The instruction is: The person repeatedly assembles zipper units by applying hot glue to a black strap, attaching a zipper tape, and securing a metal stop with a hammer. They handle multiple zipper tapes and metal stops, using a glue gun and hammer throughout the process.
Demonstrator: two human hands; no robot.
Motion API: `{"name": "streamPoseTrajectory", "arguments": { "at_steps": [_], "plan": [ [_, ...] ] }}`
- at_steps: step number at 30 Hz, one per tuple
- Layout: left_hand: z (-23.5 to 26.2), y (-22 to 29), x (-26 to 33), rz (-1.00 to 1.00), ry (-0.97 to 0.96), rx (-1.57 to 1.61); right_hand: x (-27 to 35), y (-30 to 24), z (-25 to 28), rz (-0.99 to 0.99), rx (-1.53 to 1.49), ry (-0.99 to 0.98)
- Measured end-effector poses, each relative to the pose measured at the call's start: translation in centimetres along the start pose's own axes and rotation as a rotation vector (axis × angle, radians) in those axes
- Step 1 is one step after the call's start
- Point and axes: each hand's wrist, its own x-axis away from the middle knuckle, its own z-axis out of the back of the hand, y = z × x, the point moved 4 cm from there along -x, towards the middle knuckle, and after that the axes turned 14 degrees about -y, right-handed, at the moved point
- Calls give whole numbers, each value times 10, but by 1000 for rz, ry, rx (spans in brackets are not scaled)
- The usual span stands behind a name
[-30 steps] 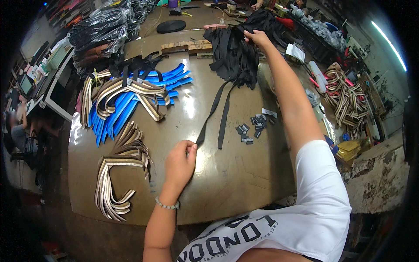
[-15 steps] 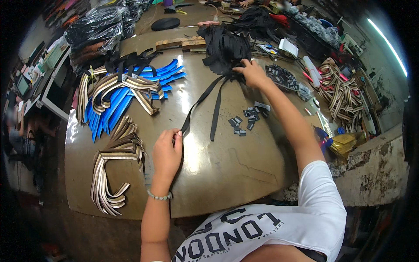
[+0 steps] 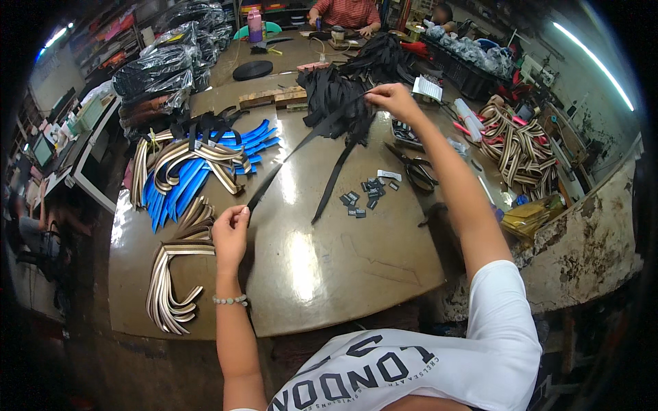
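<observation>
A black fabric strap (image 3: pixel 307 138) stretches slantwise above the table between my two hands. My left hand (image 3: pixel 231 233) pinches its near end; my right hand (image 3: pixel 396 101) pinches it at the far end, beside a heap of black straps (image 3: pixel 329 96). Another black strap (image 3: pixel 334 179) trails from the heap toward me. Several small black labels (image 3: pixel 370 197) lie loose in the middle of the table, with a white slip (image 3: pixel 389 176) by them. Black-handled scissors (image 3: pixel 415 168) rest under my right forearm.
Striped brown-and-white straps (image 3: pixel 175 274) and blue strips (image 3: pixel 179 183) lie at the left. A black webbing roll (image 3: pixel 252 70) sits farther back. Striped straps (image 3: pixel 517 147) are heaped at the right. Across the table is a person in a red striped shirt (image 3: pixel 348 14).
My left hand has moved left and my right hand slightly up, drawing the strap taut between them. The view has tilted up, and the scissors now show beside my right forearm.
</observation>
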Motion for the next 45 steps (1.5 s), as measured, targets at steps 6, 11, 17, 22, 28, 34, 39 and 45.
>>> {"name": "streamPoseTrajectory", "arguments": {
  "at_steps": [6,11,17,22,28,34,39,45],
  "plan": [
    [2,-6,-2,10,-47,-23,-11,17,76,-107,167,335],
    [-15,-2,0,109,-214,295,-40,-13,70,48,351,590],
    [-29,24,9,89,-307,469,72,-111,-146,-354,-429,-661],
    [-53,54,38,64,-515,316,136,-121,-254,-563,-1308,-647],
    [-73,59,129,157,-436,332,81,-99,-191,-226,-1114,-739],
    [-96,61,176,38,-432,-188,15,-52,-172,-326,-701,-427],
    [-99,64,177,-124,-331,-463,-11,6,-213,-362,-355,-276],
    [-84,69,169,-172,-322,-594,55,-62,-178,-74,-180,65]
  ]
}}
